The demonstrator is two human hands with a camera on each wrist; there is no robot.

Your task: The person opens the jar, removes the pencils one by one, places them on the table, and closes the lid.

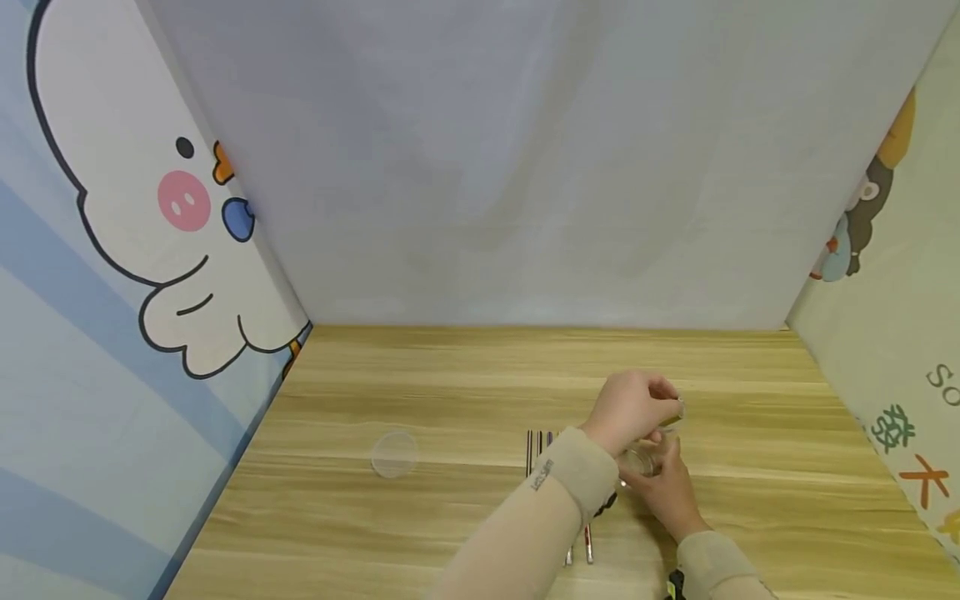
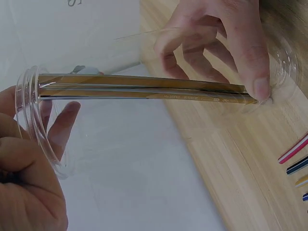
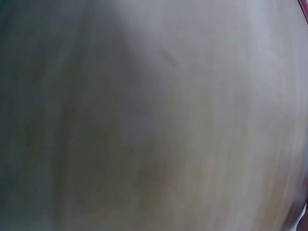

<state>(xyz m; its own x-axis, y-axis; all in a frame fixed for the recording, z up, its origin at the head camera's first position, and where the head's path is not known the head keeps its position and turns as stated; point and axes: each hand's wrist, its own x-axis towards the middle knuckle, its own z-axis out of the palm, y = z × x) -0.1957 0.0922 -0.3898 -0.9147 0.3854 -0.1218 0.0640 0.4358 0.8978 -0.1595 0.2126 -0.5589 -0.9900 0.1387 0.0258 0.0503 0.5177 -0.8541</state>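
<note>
A clear plastic jar [image 2: 144, 125] lies across the left wrist view, with a gold-and-black striped pencil [image 2: 144, 88] showing lengthwise in it. My left hand [image 1: 633, 408] reaches across to the far end; its fingers curl about the threaded rim [image 2: 33, 110]. Whether they also touch the pencil's end is hard to tell. Nearer me, my right hand [image 1: 667, 483] grips the jar's other end, its thumb pressed by the pencil's near tip. The right wrist view is mostly a blur.
Several striped pencils [image 1: 588, 546] lie side by side on the wooden table [image 1: 465, 375], partly under my left forearm. A clear round lid [image 1: 394, 454] lies to the left. A pale wall [image 1: 465, 183] closes the back, with printed panels on both sides.
</note>
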